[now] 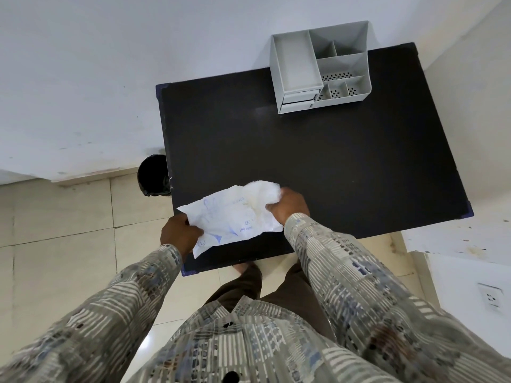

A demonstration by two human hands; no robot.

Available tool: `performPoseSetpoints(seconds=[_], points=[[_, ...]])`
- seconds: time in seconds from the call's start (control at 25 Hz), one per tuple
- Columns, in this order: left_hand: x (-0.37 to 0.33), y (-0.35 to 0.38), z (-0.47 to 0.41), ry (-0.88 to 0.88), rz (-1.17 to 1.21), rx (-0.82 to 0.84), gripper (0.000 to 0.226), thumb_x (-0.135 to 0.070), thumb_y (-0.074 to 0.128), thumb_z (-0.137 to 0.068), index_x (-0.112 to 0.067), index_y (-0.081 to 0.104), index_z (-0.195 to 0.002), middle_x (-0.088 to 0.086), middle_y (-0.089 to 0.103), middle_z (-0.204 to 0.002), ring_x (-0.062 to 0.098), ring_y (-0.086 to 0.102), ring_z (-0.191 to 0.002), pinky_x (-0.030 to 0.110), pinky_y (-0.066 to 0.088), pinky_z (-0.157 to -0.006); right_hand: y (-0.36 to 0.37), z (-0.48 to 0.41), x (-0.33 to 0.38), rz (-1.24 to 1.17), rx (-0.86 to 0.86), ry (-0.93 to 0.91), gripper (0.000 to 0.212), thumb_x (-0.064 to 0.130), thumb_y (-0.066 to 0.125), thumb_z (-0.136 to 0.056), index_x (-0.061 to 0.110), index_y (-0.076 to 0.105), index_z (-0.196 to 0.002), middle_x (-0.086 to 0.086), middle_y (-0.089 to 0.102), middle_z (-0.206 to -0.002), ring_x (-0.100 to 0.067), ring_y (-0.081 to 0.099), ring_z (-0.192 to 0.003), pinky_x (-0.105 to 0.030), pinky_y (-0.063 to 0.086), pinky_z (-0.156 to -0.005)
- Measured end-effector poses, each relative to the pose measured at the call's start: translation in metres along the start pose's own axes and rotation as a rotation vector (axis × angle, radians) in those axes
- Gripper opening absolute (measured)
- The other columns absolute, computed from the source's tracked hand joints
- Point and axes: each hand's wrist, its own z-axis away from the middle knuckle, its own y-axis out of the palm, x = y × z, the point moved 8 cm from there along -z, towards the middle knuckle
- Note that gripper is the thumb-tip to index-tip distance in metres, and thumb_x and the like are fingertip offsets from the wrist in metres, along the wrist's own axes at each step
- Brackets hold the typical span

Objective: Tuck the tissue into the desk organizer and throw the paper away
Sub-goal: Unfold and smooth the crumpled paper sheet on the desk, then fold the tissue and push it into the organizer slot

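A crumpled white paper [226,219] with blue print lies at the near left part of the black table [318,161]. My left hand [179,233] pinches its lower left edge. A soft white tissue [262,193] bunches at the paper's right end, and my right hand [289,207] is closed on it there. The grey desk organizer [320,70] stands at the table's far edge with several open compartments and two small drawers, all looking bare. A black bin [154,175] sits on the floor by the table's left side.
White walls close in behind and on the right, where a wall socket [490,298] is fitted. Beige floor tiles [69,230] spread to the left. My legs stand at the table's near edge.
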Motion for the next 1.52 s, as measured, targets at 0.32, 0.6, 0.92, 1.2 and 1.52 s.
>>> performPoseSetpoints(seconds=[0.32, 0.6, 0.92, 1.2, 1.52], points=[[-0.018, 0.002, -0.002, 0.142, 0.067, 0.076, 0.014, -0.004, 0.077, -0.081, -0.006, 0.064, -0.077, 0.005, 0.063, -0.074, 0.027, 0.064, -0.073, 0.059, 0.066, -0.074, -0.016, 0.005, -0.029, -0.64, -0.153, 0.118, 0.013, 0.016, 0.062, -0.096, 0.007, 0.072, -0.098, -0.013, 0.073, -0.098, -0.032, 0.07, -0.094, -0.041, 0.057, -0.084], [-0.017, 0.004, -0.009, 0.084, 0.075, 0.079, 0.027, -0.014, 0.077, -0.077, -0.014, 0.077, -0.104, 0.011, 0.079, -0.095, 0.037, 0.077, -0.092, 0.057, 0.067, -0.078, -0.038, -0.004, -0.028, -0.218, -0.235, 0.122, 0.069, 0.045, 0.078, -0.08, 0.009, 0.057, -0.135, -0.013, 0.062, -0.133, -0.035, 0.061, -0.125, -0.05, 0.053, -0.104], [-0.018, -0.003, -0.012, 0.013, -0.347, 0.029, 0.021, -0.012, 0.071, -0.077, -0.01, 0.065, -0.097, 0.021, 0.073, -0.095, 0.044, 0.075, -0.082, 0.051, 0.067, -0.074, -0.059, -0.011, -0.021, 0.113, -0.091, 0.091, 0.025, 0.025, 0.067, -0.085, 0.017, 0.073, -0.108, -0.008, 0.071, -0.109, -0.032, 0.067, -0.112, -0.035, 0.057, -0.081], [-0.037, 0.025, -0.01, -0.025, 0.132, 0.132, 0.052, -0.011, 0.083, -0.079, -0.006, 0.067, -0.128, 0.021, 0.073, -0.117, 0.039, 0.073, -0.097, 0.053, 0.065, -0.086, -0.142, 0.048, 0.019, -0.45, -0.138, -0.153, 0.018, 0.003, 0.072, -0.084, 0.016, 0.062, -0.077, 0.0, 0.064, -0.08, -0.018, 0.059, -0.077, -0.027, 0.049, -0.065], [-0.171, 0.018, 0.059, 0.58, -0.056, 0.09, 0.095, -0.024, 0.092, -0.079, -0.025, 0.041, -0.159, 0.005, 0.048, -0.162, 0.03, 0.049, -0.147, 0.051, 0.044, -0.118, -0.252, 0.112, 0.087, -0.289, -0.142, -0.428, 0.019, 0.012, 0.072, -0.092, 0.024, 0.065, -0.104, 0.004, 0.072, -0.106, -0.016, 0.068, -0.094, -0.032, 0.057, -0.078]])
